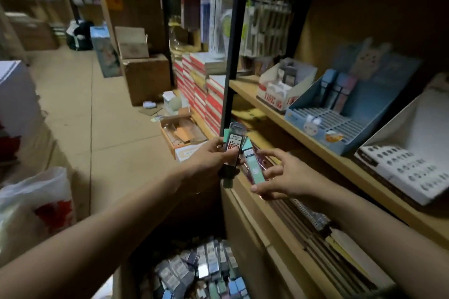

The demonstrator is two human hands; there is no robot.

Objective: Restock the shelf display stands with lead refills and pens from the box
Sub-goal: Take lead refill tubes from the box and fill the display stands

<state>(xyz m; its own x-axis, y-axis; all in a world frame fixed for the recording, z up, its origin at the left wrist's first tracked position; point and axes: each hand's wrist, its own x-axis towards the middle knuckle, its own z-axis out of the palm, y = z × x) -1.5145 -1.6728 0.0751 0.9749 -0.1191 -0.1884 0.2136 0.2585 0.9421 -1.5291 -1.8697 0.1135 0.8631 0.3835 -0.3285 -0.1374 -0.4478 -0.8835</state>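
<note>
1. Right now, nearest to me, the box (194,272) is sitting low at my feet, crowded with loose lead refill cases; I am leaning over it, so anything I am fumbling above is likely dropping back into that jumble, or past its edge onto the floor.

2. My left hand (209,155) is clamping a fanned bunch of refill cases, the dark 0.7 refill (233,147) in front with mint ones behind it; the fan is looking loose, and I am judging that one of the back cases could be sliding out if my thumb is easing off.

3. My right hand (279,177) is pinching the mint refill (254,167) between thumb and fingertips, its upper end touching the bunch; I am risking dragging a neighbour along with it as I am drawing it clear.

4. Just behind my hands, the lower shelf edge (243,201) is lying close; a dropped case could be slipping down among the flat stock stacked there.

5. Farther off, the blue display stand (323,119) is waiting on the upper shelf with most slots bare and a few cases standing at the back; I am carrying mixed kinds, so a case could be landing in the wrong stand, such as the white stand (413,153) beside it.
</note>
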